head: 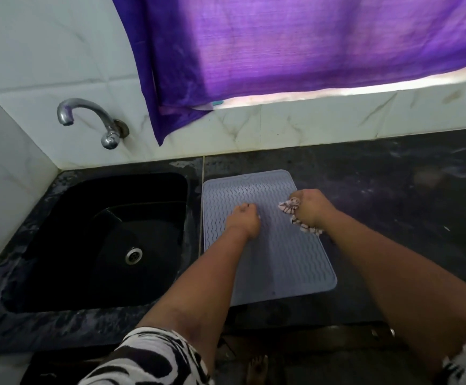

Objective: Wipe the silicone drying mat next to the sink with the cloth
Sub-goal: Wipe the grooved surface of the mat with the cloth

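Note:
A grey silicone drying mat (279, 262) with a wavy ribbed surface lies flat on the dark counter just right of the black sink (68, 237). My right hand (311, 208) is closed around a bunched white cloth with dark stripes (291, 209) and rests on the mat's right edge, near its far end. The cloth sticks out on both sides of the fist. My left hand (244, 220) is on the middle of the mat with its fingers curled, holding nothing that I can see.
A metal tap (87, 118) juts from the tiled wall above the sink. A purple curtain (295, 51) hangs over the window ledge behind the counter. The dark counter (407, 204) stretches to the right of the mat. A bare foot shows on the floor below.

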`<move>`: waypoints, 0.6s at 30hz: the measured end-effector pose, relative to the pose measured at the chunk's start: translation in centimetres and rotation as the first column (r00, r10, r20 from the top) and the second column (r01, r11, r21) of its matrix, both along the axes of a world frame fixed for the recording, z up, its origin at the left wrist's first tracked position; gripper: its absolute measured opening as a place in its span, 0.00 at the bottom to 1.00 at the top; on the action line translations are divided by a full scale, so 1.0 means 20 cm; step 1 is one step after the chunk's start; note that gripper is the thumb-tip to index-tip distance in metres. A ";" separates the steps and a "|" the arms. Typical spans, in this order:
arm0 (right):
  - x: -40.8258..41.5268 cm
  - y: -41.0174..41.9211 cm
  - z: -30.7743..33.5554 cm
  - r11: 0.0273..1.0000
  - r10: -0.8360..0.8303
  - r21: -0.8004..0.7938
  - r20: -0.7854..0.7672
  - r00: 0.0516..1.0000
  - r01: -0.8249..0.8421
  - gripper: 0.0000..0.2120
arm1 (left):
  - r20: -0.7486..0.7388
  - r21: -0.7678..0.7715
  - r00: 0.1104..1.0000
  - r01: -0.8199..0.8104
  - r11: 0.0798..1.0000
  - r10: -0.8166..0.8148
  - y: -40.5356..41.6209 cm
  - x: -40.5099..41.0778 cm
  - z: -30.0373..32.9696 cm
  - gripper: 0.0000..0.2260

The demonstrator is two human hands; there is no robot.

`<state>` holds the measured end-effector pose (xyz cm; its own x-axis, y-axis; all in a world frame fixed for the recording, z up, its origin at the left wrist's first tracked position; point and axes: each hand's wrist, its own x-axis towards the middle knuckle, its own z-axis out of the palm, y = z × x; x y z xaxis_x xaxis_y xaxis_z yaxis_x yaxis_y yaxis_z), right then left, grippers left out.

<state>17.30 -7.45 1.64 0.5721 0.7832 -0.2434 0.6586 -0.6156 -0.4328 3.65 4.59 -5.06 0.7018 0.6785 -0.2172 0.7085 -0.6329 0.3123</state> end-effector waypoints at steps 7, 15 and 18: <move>0.16 0.46 -0.09 0.997 0.080 -0.025 0.075 0.994 -0.079 0.22 | 0.067 -0.029 0.996 0.067 0.997 -0.065 0.35 0.28 0.00 0.22; 0.28 0.83 -0.17 0.965 0.242 -0.163 0.269 0.932 -0.203 0.13 | 0.124 -0.034 0.970 0.216 0.976 -0.210 0.62 0.43 -0.11 0.24; 0.28 0.85 -0.24 0.938 0.295 -0.269 0.286 0.912 -0.219 0.16 | 0.154 -0.058 0.971 0.195 0.979 -0.185 0.60 0.43 -0.19 0.26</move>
<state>22.97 9.64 -3.06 0.4344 0.8590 -0.2710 0.8859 -0.4618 -0.0440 12.32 16.55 -8.89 0.8441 0.5160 -0.1455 0.5204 -0.7235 0.4535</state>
